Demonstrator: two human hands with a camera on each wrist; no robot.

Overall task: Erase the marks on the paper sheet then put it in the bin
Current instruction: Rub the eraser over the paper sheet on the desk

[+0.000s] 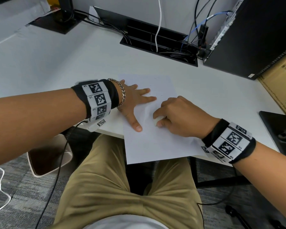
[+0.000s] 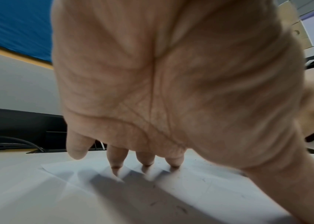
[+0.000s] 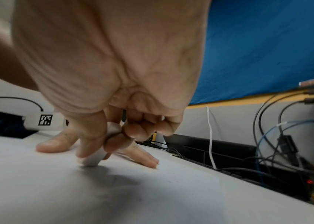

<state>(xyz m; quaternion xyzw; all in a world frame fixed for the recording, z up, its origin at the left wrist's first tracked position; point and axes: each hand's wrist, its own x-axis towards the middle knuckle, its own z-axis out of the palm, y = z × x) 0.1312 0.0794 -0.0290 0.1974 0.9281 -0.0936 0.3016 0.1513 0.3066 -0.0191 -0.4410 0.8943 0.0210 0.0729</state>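
A white paper sheet (image 1: 155, 142) lies on the white desk (image 1: 73, 63), its near end hanging over the front edge. Faint pencil marks show near its far part. My left hand (image 1: 135, 103) lies flat on the sheet with fingers spread, pressing it down; its fingertips (image 2: 146, 164) touch the paper (image 2: 75, 189). My right hand (image 1: 175, 116) pinches a white eraser (image 1: 158, 120) between thumb and fingers, with the eraser (image 3: 94, 159) tip down on the paper (image 3: 75, 197). A beige bin (image 1: 48, 159) with a dark inside stands on the floor, lower left, under my left forearm.
A black cable tray (image 1: 158, 43) with several cables is sunk in the desk's far side. A black computer tower (image 1: 254, 38) stands at the far right, a cardboard box (image 1: 281, 85) beside it. A black flat object (image 1: 277, 129) lies at the right edge.
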